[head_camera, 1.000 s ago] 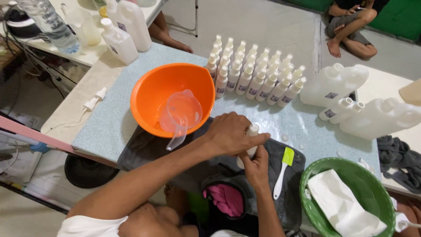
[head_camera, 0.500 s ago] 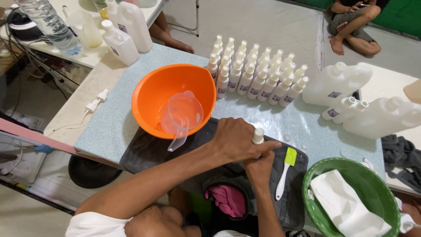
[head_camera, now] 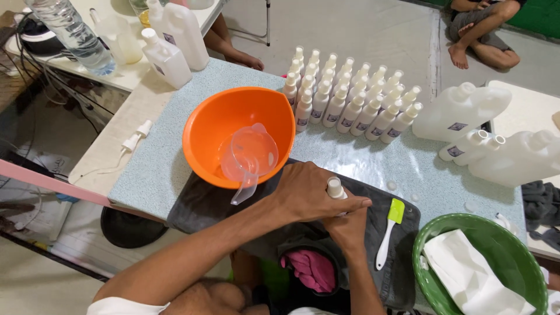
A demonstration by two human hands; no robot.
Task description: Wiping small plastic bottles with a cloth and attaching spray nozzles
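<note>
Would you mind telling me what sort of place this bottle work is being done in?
Probably a small home or workshop bottling station, not a factory. Rows of small white spray bottles stand on a speckled table, big white jugs lie nearby, and both hands grip one small bottle over a dark mat.

We see our left hand (head_camera: 312, 195) and right hand (head_camera: 349, 228) gripping a small white bottle (head_camera: 335, 189), apparently at its cap, beside the orange bowl (head_camera: 224, 125) on the bench (head_camera: 157, 169).

Small white spray bottle (head_camera: 335, 189), upright, capped, on the dark grey mat (head_camera: 204, 204) beside the orange bowl (head_camera: 221, 122).
</note>
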